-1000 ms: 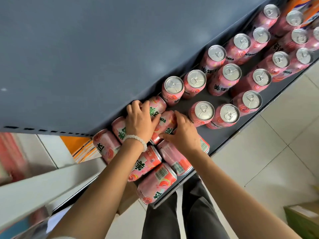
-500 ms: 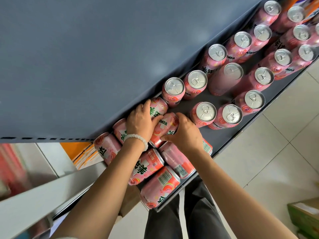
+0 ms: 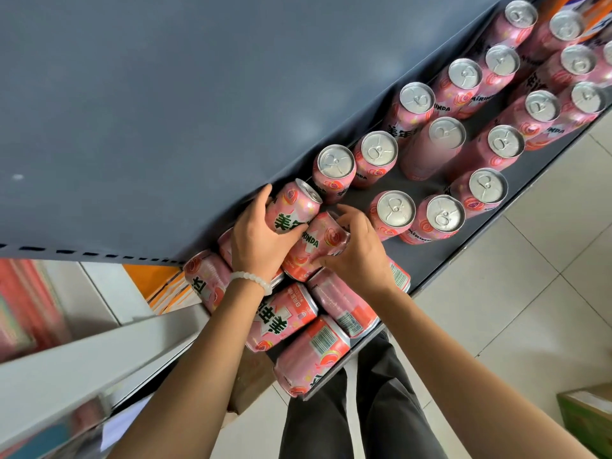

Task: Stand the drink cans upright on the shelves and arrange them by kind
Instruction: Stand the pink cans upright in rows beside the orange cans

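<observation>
Here, toppled cans (image 3: 284,318) crowd both hands beside upright cans (image 3: 395,208).

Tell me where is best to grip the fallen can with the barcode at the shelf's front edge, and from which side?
Probably round the middle of the barcode can, coming from the aisle side: it lies flat, its round wall exposed there, while other fallen cans press against its far side.

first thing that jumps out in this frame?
Two hands meet mid-shelf: the left hand grips one tilted pink can while the right hand holds another pink can beside it. Below them, toward the near end of the shelf, lies a pile of toppled cans. Toward the far end, rows of upright cans show their silver tops.
</observation>
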